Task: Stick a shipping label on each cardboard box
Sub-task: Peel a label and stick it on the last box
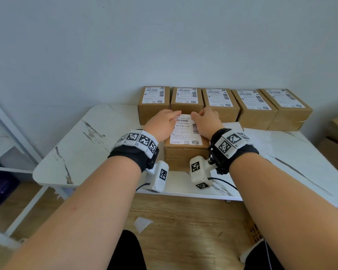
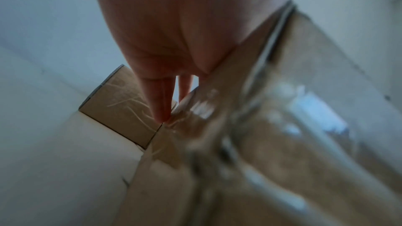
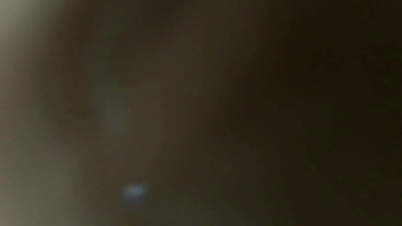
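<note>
Marble-patterned surface: a white table (image 1: 82,152) veined in brown and grey fills the middle of the head view, with a pale wall above it and wood flooring below.
Back row: five brown cardboard boxes (image 1: 222,106) stand side by side against the wall, centre to right of the frame, each with a white label on top.
Front box: one more brown cardboard box (image 1: 183,156) sits at the centre of the frame, just in front of the row, near the table's front edge.
Shipping label: a white label (image 1: 185,131) with barcodes and printed text lies flat on top of the front box, between the two hands.
Left hand: the left hand (image 1: 162,125) rests palm down on the label's left side, fingers reaching to its far edge. The left wrist view shows straight fingers (image 2: 161,99) running down the far corner of the box.
Right hand: the right hand (image 1: 207,121) lies on the label's right side, fingers bent at its far edge; whether they press or pinch cannot be told.
Right wrist view: dark and blurred.
</note>
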Demonstrator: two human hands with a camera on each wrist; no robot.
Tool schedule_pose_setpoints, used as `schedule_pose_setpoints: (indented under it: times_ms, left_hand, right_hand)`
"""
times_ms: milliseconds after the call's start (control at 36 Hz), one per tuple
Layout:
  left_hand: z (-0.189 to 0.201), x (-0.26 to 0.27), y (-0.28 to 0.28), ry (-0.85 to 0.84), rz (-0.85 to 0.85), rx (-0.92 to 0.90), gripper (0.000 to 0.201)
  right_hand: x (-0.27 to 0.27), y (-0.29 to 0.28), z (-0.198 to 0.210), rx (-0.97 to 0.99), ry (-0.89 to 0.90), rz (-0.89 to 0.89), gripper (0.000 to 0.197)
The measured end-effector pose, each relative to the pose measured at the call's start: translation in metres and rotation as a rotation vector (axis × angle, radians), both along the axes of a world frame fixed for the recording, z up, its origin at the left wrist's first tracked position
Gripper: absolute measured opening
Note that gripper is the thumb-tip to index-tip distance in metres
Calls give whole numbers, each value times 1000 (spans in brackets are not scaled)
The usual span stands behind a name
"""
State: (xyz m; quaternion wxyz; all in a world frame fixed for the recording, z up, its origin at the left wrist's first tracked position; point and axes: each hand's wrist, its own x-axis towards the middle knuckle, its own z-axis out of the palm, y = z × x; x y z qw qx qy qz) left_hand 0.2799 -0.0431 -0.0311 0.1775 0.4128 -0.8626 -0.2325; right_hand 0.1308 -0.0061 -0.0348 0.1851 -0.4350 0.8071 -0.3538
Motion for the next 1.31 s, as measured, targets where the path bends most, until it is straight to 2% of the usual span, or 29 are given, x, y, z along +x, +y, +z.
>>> schedule_pose_setpoints:
  times_ms: [83, 194, 361, 556, 639, 694, 778, 833, 889, 1000, 1083, 1139, 1222, 1306]
  left_hand:
    - [0, -1, -1, -29, 12, 1, 44]
    - [-2, -1, -1, -46, 46, 25, 46]
    - [-2, -2, 4, -39, 53, 26, 47]
    - [0, -1, 6, -91, 61, -22, 48]
    - [0, -2, 6, -91, 80, -15, 49]
    - [0, -3, 5, -42, 112, 0, 51]
    - [0, -3, 6, 38, 136, -8, 46]
    - [0, -2, 6, 48, 110, -47, 37]
    - [0, -2, 6, 36, 64, -84, 31]
    - [-3, 0, 8, 56, 50, -107, 32]
    - [-6, 2, 9, 96, 71, -124, 34]
    - [-6, 3, 10, 64, 108, -138, 35]
    - [-2, 3, 15, 2, 146, -112, 40]
    - [3, 2, 21, -19, 144, 3, 48]
  right_hand:
    - [-1, 0, -1, -11, -10, 3, 39]
    - [-3, 3, -4, -8, -39, 32, 50]
    - [0, 0, 0, -1, -10, 12, 31]
    - [-5, -2, 4, 31, -40, 38, 33]
    - [-4, 0, 2, 26, -18, 60, 63]
    - [-2, 0, 1, 23, -9, 62, 72]
    - [-3, -1, 1, 10, -16, 61, 57]
    - [-4, -2, 1, -7, -13, 53, 39]
    - [-3, -2, 3, -20, -21, 30, 32]
    - [2, 7, 10, -7, -7, -2, 34]
    - [3, 13, 12, -26, -132, -40, 36]
    - [3, 17, 12, -40, -201, -51, 40]
    - [3, 23, 6, 4, -171, 39, 51]
    - [6, 29, 1, 14, -154, 96, 37]
